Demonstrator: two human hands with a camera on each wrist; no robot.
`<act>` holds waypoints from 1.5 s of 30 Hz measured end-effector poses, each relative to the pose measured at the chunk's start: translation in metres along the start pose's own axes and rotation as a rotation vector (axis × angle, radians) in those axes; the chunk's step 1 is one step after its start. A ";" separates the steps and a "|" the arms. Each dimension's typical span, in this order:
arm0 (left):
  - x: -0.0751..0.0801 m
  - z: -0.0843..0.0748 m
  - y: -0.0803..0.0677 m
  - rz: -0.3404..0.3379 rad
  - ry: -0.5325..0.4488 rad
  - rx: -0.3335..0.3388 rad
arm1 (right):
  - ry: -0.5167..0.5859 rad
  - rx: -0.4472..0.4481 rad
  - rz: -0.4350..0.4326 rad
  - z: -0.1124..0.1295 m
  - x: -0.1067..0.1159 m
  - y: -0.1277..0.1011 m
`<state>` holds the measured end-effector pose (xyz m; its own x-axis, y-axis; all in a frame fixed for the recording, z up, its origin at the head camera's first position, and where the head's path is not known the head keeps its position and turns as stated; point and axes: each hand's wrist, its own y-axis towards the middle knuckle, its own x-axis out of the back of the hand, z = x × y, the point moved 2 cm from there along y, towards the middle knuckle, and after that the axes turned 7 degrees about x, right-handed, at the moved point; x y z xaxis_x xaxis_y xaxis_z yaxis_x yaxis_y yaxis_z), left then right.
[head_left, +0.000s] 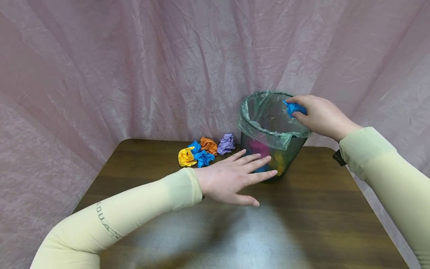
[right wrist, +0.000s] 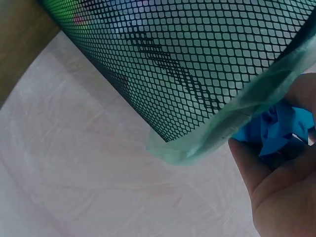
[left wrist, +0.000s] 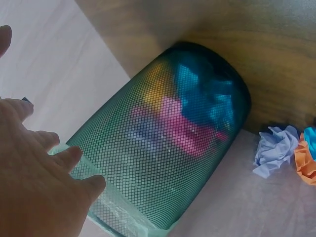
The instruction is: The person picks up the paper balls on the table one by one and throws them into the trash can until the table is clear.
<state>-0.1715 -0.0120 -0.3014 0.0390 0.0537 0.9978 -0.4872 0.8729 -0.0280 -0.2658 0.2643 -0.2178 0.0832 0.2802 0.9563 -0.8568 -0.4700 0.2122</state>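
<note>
Hanging at the right side of the mesh bin's (head_left: 297, 149) mouth, a crumpled blue paper ball (head_left: 295, 108) sits pinched between the thumb and fingers of the right hand (head_left: 324, 116). A clear green bag (head_left: 260, 135) lines the bin and folds over its rim; pink, yellow, blue and purple paper shows through the mesh. The left hand (head_left: 231, 179) is spread wide in front of the bin. Left of the bin, a purple ball (head_left: 226, 144), an orange ball (head_left: 209, 146), a yellow ball (head_left: 186, 157) and two blue balls (head_left: 205, 158) lie on the wooden table (head_left: 322, 209), before a pink curtain (head_left: 168, 74).
</note>
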 end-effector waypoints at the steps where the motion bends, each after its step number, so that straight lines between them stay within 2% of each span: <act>1: -0.001 0.000 0.000 0.002 -0.001 -0.001 | -0.001 -0.005 0.011 0.000 -0.001 0.001; 8: -0.004 -0.002 0.001 0.014 -0.018 -0.008 | -0.015 -0.036 0.070 -0.002 -0.005 0.005; 20: -0.006 0.001 -0.003 0.019 -0.022 -0.006 | -0.055 -0.015 0.074 -0.005 -0.005 0.006; 33: -0.012 0.012 -0.013 0.029 -0.070 0.021 | -0.048 0.027 0.017 0.005 -0.003 0.000; 40: -0.012 0.021 -0.020 0.000 -0.055 0.044 | -0.029 0.057 0.010 0.017 -0.007 -0.002; 45: -0.009 0.027 -0.024 -0.001 -0.070 0.075 | -0.029 0.109 -0.002 0.027 -0.010 -0.004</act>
<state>-0.1835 -0.0465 -0.3084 -0.0208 0.0164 0.9996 -0.5511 0.8341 -0.0252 -0.2499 0.2409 -0.2233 0.1003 0.2578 0.9610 -0.7966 -0.5579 0.2328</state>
